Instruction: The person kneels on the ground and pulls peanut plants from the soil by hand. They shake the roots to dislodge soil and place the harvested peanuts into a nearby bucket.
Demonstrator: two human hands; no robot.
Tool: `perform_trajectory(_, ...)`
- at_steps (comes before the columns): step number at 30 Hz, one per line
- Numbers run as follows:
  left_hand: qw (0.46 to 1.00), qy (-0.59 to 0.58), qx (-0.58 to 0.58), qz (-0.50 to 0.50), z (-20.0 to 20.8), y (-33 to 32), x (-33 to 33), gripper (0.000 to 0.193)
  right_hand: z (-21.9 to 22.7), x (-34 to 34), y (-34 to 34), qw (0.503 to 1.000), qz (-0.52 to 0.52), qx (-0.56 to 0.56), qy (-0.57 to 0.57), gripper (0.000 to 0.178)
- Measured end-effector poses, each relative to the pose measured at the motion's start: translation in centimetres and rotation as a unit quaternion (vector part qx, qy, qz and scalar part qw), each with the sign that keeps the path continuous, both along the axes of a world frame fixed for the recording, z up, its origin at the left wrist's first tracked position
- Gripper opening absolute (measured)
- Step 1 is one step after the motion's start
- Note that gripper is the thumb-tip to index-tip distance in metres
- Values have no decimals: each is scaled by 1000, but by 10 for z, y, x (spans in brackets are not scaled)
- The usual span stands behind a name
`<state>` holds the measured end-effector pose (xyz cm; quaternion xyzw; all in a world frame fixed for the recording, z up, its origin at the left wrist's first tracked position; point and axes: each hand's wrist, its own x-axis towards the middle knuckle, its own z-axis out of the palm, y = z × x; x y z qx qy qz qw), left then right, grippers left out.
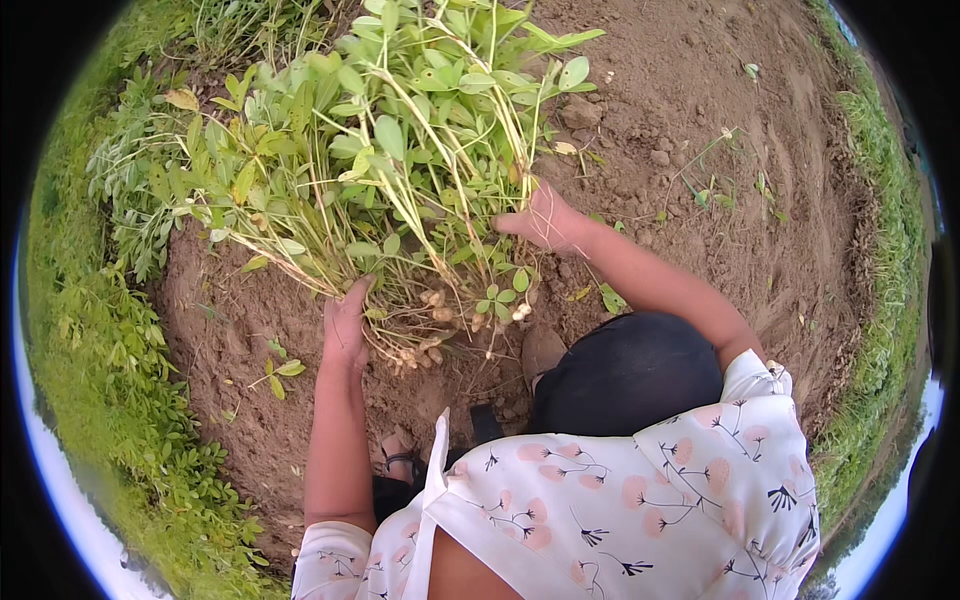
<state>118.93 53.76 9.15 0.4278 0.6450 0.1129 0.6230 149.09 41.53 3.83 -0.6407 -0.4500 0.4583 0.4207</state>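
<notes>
A large bundle of uprooted peanut plants [400, 150] stretches away from me, leaves at the far end and roots nearest me. Clusters of pale brown peanut pods [410, 356] hang from the roots between my hands. At the bundle's left lower side, my left hand [347, 322] is closed round the stem bases, its fingertips partly hidden by foliage. On the right side my right hand [548, 220] grips the stems, thumb across the front and the other fingers mostly behind them.
Loose brown soil [720, 200] surrounds the bundle, with scattered leaf scraps [705, 195] and clods [580, 112]. Green plants [110, 380] line the left, and grass [880, 240] edges the right. My bent knee [630, 370] and sandalled foot [398, 455] are close below.
</notes>
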Motion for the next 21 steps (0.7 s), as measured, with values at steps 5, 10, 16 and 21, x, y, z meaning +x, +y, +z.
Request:
perform_trajectory(5,980,-117,-147,-62,-15,-25,12,64,-4,8,-26,987,38,-87,131,46)
perform_trajectory(10,994,-11,-98,-50,-49,-22,31,92,-73,-2,-39,992,-45,-99,69,45)
perform_trajectory(16,979,-121,-122,-105,-42,-3,18,67,-111,18,-45,993,23,-116,-26,42)
perform_trajectory(21,978,-33,-46,-202,-47,-33,46,85,-133,-22,-49,953,-21,-186,238,75)
